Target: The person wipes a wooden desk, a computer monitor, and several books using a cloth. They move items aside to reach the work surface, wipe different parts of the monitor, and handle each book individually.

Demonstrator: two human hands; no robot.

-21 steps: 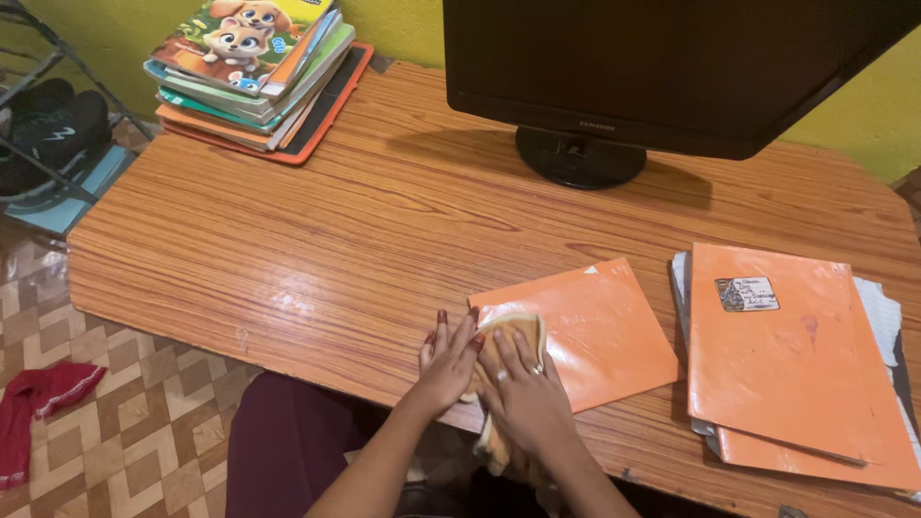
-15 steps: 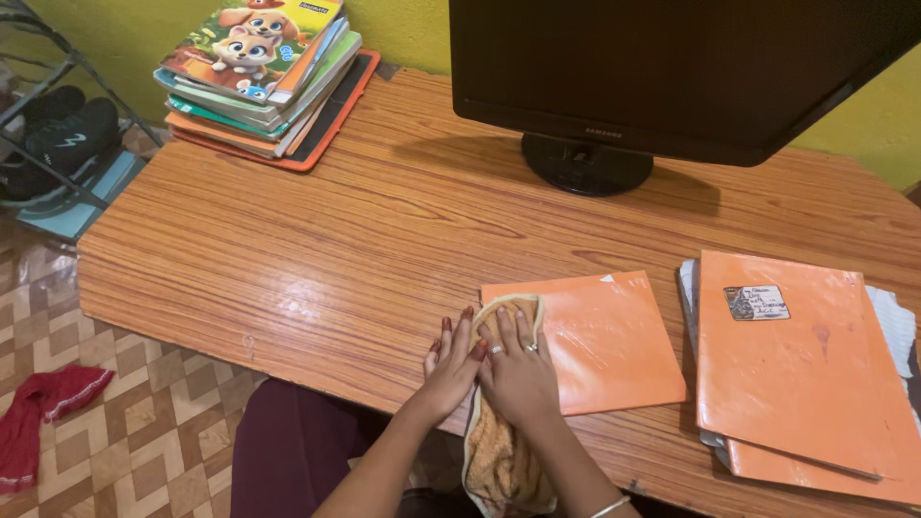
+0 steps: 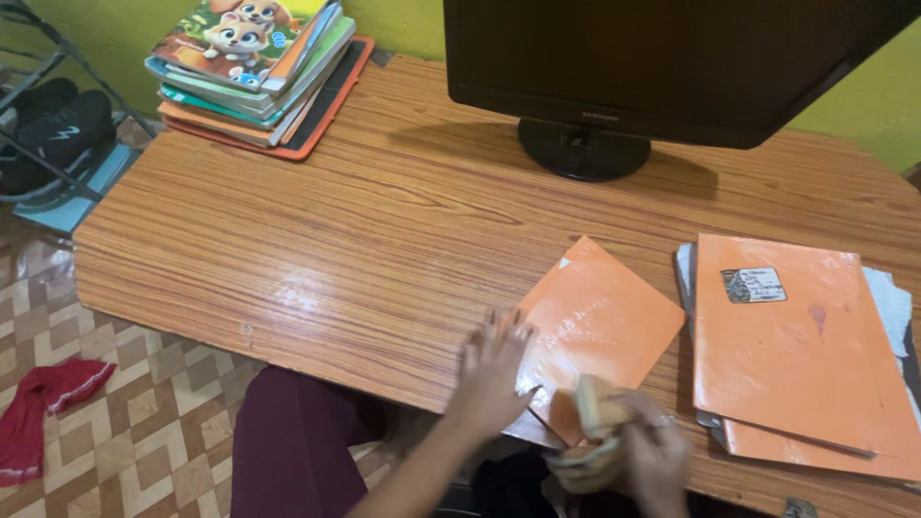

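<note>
My left hand (image 3: 491,369), blurred with motion, lies flat with spread fingers on the near left corner of an orange plastic-covered notebook (image 3: 600,321). The notebook sits skewed on the wooden table (image 3: 336,240), with its near edge tipped up off the table edge. My right hand (image 3: 652,456) is low at the table's front edge, closed around a bunched tan and orange cloth (image 3: 590,422) just below the notebook's raised edge.
A stack of orange-covered notebooks (image 3: 796,345) lies at the right. A black monitor (image 3: 662,58) stands at the back. A pile of colourful books (image 3: 254,67) sits at the far left corner. A shoe rack (image 3: 48,125) and a red cloth (image 3: 43,403) are on the tiled floor.
The orange notebook has turned and its near edge has lifted. My right hand has pulled back off it with the cloth bunched up, and my left hand has moved right onto the notebook.
</note>
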